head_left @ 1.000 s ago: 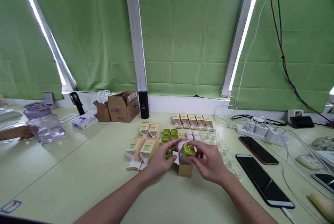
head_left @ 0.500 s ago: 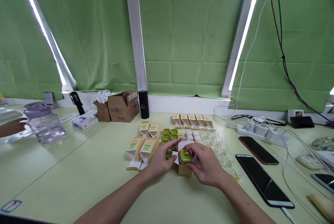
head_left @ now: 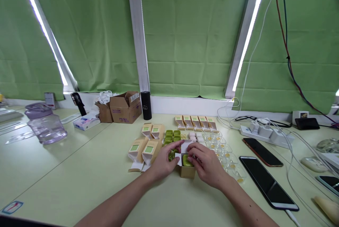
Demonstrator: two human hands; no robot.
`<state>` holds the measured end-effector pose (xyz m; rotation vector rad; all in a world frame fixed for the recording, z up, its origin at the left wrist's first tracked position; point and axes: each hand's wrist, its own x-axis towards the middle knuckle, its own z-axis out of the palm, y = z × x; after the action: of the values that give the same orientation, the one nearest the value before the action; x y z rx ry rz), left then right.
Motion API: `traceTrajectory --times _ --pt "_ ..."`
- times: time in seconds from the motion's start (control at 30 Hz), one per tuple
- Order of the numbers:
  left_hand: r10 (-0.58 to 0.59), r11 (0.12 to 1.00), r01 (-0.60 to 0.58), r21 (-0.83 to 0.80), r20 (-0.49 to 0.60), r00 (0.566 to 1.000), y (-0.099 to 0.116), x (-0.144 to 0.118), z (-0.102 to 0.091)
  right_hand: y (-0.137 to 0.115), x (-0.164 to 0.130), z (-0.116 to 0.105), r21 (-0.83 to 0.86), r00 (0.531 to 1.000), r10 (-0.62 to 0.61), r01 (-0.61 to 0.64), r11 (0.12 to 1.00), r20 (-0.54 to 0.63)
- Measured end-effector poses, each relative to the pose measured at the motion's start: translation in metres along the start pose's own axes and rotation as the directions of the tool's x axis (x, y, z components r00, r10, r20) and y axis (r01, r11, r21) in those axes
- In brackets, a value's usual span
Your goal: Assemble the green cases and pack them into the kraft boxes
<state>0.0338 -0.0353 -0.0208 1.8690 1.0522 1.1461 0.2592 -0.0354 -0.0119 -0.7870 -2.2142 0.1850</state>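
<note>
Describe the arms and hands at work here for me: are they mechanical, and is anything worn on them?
They are a person's own. The ungloved left hand and ungloved right hand have no cables attached, and no watch or bracelet shows. No sleeve shows on the left arm or right arm.

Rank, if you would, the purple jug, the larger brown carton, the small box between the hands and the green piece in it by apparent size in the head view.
1. Purple jug
2. Larger brown carton
3. Small box, partly hidden
4. Green piece, partly covered by the right hand
</note>
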Motion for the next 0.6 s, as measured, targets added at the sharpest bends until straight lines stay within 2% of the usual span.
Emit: traceTrajectory --times 0.2,0.6 --pt "-0.001 1.0 0.001 -0.01 0.001 1.0 -0.0009 -0.0001 -0.0001 0.003 -0.0015 0.0053 -0.041 0.999 0.042 -0.042 0.998 -0.009" --pt "0.014 1.0 -0.014 -0.003 0.006 1.0 -0.0017 0.0005 -0.0002 0.0042 -0.0008 0.0092 0.003 0.995 0.1 -0.1 0.995 -0.02"
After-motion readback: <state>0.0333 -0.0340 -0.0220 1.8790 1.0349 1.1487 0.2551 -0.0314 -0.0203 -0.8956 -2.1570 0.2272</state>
